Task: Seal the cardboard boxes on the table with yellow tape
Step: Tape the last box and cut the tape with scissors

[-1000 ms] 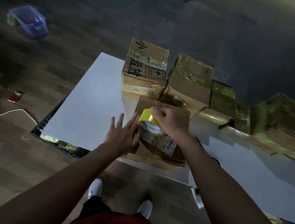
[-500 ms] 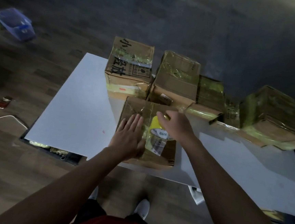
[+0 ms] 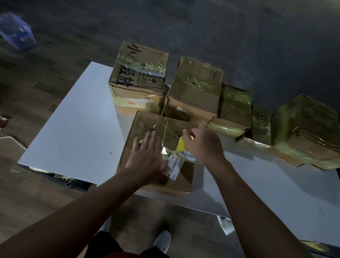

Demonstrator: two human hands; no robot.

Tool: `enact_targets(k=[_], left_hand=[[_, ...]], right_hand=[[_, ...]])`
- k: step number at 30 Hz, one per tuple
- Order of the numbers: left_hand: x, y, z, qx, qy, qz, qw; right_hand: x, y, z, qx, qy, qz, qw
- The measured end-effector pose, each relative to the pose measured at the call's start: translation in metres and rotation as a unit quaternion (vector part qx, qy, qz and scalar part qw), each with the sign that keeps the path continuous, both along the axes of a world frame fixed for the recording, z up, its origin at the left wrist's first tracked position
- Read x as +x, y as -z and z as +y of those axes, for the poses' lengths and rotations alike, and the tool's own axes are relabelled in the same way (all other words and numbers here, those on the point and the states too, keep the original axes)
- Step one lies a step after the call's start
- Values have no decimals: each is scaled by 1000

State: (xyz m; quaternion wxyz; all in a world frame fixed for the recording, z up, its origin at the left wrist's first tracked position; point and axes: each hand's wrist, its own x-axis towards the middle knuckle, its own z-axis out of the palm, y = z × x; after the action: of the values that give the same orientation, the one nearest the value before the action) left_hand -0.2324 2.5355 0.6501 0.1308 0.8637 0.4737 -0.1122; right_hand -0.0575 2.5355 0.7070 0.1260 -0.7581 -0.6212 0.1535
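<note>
brown cardboard box (image 3: 144, 126) sits near white table (image 3: 79, 116) edge. left hand (image 3: 146, 157) flat on top, fingers straight. right hand (image 3: 202, 145) grips yellow tape roll (image 3: 181, 146). tape's thin, sticky, probably wrinkles easy; hold roll by rim.

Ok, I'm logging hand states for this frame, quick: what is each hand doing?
Left hand: open, fingers straight, flat on the near cardboard box.
Right hand: holding the yellow tape roll over that box.
</note>
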Motion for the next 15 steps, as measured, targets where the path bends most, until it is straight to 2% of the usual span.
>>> enact_targets(k=[3,5,7,9,15], left_hand=[[26,6,-14,6,10,-44,999],[29,15,-16,11,-3,-53,999],[27,20,-17,14,-9,-55,998],[26,23,-16,17,-11,-58,998],[26,24,-14,18,-3,-35,999]], right_hand=[[1,-3,0,-1,3,17,1000],[15,3,-4,-1,7,116,993],[25,11,-15,-5,26,241,970],[29,18,-20,6,46,295,954],[47,22,-14,50,19,212,976]])
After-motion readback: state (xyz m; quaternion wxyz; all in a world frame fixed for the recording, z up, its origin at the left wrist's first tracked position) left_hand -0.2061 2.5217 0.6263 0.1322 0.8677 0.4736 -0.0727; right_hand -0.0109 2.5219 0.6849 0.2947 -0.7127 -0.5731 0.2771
